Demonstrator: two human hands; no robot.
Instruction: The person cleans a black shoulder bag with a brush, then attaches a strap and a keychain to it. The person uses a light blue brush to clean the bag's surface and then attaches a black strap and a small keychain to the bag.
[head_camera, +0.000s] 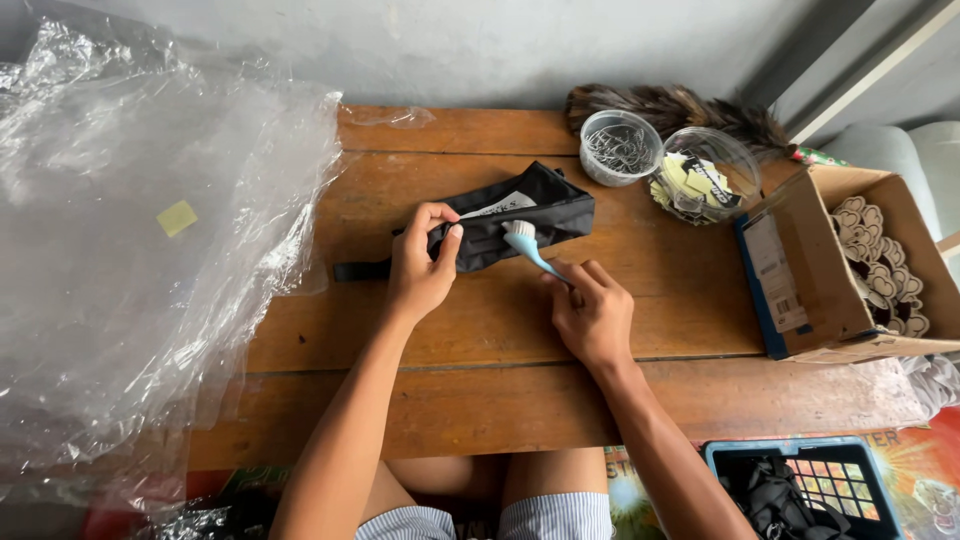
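Item: small black fabric pouch with a pale label and a black strap (515, 217), lying flat at the middle of the worn wooden plank table (500, 400).

Left hand (420, 265): fingers pinched on the pouch's near-left edge, pressing it down.

Right hand (592, 315): fingers closed round the handle of a light-blue plastic toothbrush with white bristles (524, 243); the bristles appear to touch the fabric, though contact is hard to confirm.

Surroundings: clear plastic tub of metal clips (620, 146) and clear plastic tub of printed tags (705, 175), far right; open cardboard box of cut-out pieces (800, 270), right; crumpled clear plastic sheeting (150, 250), left.

Risks: a loose pinch lets the pouch skid under the strokes; a wide stroke could knock the tubs over; hard strokes may fray the label.
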